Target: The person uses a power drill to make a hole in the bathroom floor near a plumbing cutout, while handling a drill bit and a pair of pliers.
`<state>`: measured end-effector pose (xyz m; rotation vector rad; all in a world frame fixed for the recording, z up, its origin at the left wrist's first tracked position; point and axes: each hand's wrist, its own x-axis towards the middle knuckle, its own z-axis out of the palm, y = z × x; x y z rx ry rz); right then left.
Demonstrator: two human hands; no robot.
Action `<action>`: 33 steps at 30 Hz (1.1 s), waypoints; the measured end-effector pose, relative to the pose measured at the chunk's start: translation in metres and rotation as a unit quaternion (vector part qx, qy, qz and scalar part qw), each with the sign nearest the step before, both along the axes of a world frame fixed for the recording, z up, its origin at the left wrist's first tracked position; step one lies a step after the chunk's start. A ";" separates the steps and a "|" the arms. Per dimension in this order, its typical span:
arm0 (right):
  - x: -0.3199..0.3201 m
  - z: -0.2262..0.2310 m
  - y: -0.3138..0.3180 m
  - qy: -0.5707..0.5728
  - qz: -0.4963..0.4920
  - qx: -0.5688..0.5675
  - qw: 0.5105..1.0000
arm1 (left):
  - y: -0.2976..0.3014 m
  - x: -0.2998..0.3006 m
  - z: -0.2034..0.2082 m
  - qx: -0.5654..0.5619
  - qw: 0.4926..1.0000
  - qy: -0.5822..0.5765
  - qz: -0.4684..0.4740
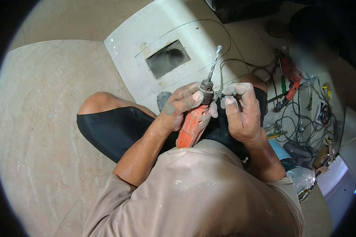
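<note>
An orange drill (191, 128) rests against my belly, its nose pointing up and away from me. A long spiral bit (214, 65) stands in its toothed metal chuck (206, 91). My left hand (181, 103) is wrapped round the drill just below the bit, the thumb lying across the chuck. At the chuck's right side, my right hand (243, 110) pinches a small metal chuck key (218, 94) whose tip meets the chuck. The fingers hide most of the key. Both hands are coated in pale dust.
Beyond my knees, a large pale tile (126, 51) has a rectangular cut-out (158, 69). A thin cable (241, 60) crosses to the right. Over there lie a second red power tool (292, 77), tangled wires, hand tools and a clear plastic bottle (301, 177).
</note>
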<state>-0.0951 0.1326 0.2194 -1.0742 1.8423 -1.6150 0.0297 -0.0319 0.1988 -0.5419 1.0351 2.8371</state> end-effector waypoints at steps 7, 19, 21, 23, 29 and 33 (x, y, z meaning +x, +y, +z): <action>-0.004 -0.001 -0.006 0.101 0.005 0.006 0.995 | 0.007 0.002 0.004 -0.047 0.999 -0.025 0.007; -0.039 0.013 -0.020 0.498 0.184 0.037 0.847 | 0.024 0.004 -0.014 -0.255 0.966 -0.044 0.006; -0.033 0.006 -0.025 0.479 0.178 0.062 0.857 | 0.025 0.007 -0.018 -0.264 0.962 -0.072 0.007; -0.021 -0.002 -0.030 0.458 0.160 0.080 0.871 | 0.025 0.009 -0.021 -0.305 0.946 -0.109 0.019; 0.022 -0.020 -0.042 0.180 -0.044 0.184 0.965 | 0.027 0.010 -0.027 -0.467 0.866 -0.166 0.063; 0.023 -0.018 -0.044 0.088 -0.126 0.177 0.972 | 0.029 0.009 -0.026 -0.477 0.863 -0.157 0.055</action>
